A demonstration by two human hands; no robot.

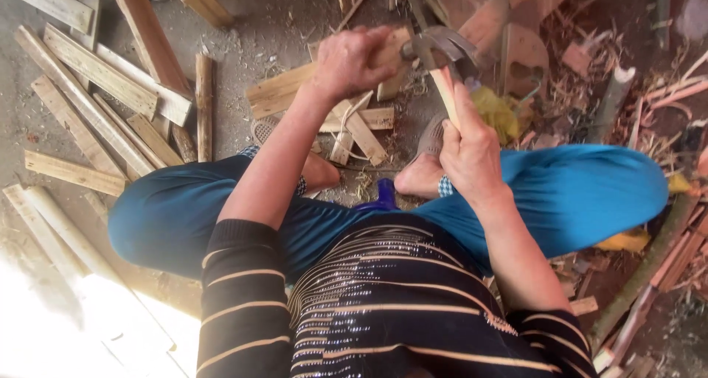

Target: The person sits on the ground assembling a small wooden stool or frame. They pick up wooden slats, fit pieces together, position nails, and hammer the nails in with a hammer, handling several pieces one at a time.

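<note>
I sit on the ground with knees apart in blue trousers. My right hand [470,151] grips the wooden handle of a claw hammer [441,52], whose grey metal head is raised close to my left hand. My left hand [352,59] is closed around the end of a short pale wooden piece [389,61] held above a wider plank [284,92]. More short wood offcuts [361,131] lie between my sandalled feet.
Several long pale wooden slats [96,90] lie spread on the grey floor at the left. Reddish wood scraps and shavings [634,98] pile at the right, with a yellow bag [498,112] beside the hammer. Bright sunlight washes out the lower left corner.
</note>
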